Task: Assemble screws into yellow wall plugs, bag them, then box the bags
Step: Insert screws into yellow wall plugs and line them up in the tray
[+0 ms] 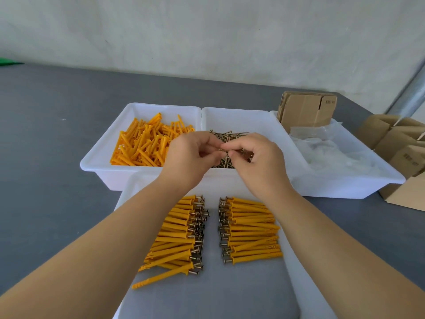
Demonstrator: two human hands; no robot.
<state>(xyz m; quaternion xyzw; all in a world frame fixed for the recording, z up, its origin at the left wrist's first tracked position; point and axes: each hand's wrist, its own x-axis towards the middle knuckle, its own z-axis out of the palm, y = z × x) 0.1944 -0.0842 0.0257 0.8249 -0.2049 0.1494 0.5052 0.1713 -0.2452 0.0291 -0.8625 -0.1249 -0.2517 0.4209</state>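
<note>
My left hand (190, 155) and my right hand (255, 157) meet above the white bin of screws (232, 139). Between their fingertips they pinch a thin screw (222, 150); whether a plug is in my left hand is hidden by the fingers. Left of it, a white bin (101, 155) holds loose yellow wall plugs (145, 146). In the near white tray (299, 279) lie two rows of assembled plugs with screws, one on the left (174, 236) and one on the right (253, 231), screw heads facing the middle.
A third white bin (358, 178) at the right holds clear plastic bags (331, 150) and a stack of flat cardboard boxes (305, 109). More cardboard boxes (400, 143) stand at the far right on the grey table (46, 134). A wall runs behind.
</note>
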